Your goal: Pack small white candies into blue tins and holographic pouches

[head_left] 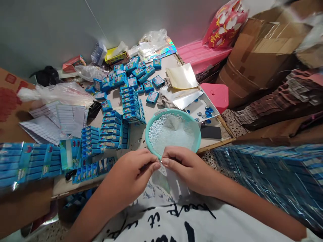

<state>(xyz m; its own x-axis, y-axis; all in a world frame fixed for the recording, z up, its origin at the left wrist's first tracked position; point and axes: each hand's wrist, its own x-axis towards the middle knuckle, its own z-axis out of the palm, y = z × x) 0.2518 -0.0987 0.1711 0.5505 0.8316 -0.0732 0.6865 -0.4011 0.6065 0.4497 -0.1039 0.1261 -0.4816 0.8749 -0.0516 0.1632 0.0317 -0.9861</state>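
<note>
Head view takes in a low table (141, 134) crowded with small blue boxes (112, 129), and near its front edge a teal bowl (151, 125) of white pellets. Just below the bowl's rim, the left hand (131, 176) and right hand (188, 168) meet, fingertips pinched shut together on a small clear plastic sachet (174, 181) hanging between them.

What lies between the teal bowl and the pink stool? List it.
In the head view, between the teal bowl and the pink stool lies a white tray holding small blue and silver caps, with a black phone just below it.
</note>
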